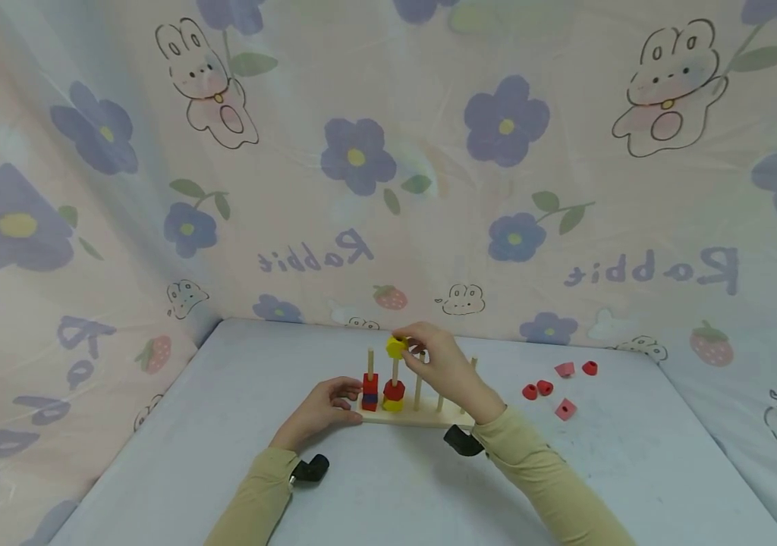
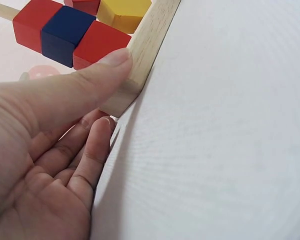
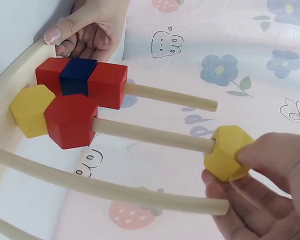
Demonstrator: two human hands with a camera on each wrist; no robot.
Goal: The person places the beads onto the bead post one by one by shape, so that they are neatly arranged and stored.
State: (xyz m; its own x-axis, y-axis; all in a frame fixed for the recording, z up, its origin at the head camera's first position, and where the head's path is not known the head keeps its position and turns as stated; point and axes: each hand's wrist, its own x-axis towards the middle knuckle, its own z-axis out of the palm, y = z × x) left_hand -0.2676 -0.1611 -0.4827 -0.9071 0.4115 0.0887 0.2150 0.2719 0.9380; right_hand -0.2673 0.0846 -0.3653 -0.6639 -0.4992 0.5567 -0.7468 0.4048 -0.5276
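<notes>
My right hand (image 1: 445, 368) pinches a yellow hexagonal bead (image 3: 225, 155) between thumb and fingers. The bead sits at the very tip of the second peg (image 3: 155, 135), whose end meets its hole. Lower on that peg are a red hexagonal bead (image 3: 72, 122) and a yellow one (image 3: 32, 111) against the wooden base (image 1: 409, 418). The first peg carries a red cube (image 3: 107, 85), a blue cube (image 3: 78, 76) and another red cube (image 3: 49, 71). My left hand (image 1: 320, 411) holds the base's left end, thumb on its edge and fingers behind it.
More upright pegs (image 1: 419, 387) stand bare along the base to the right. Loose red beads (image 1: 545, 388) and pinkish-red blocks (image 1: 565, 409) lie on the white table (image 1: 224, 470) at the right. A printed curtain (image 1: 429, 197) hangs behind.
</notes>
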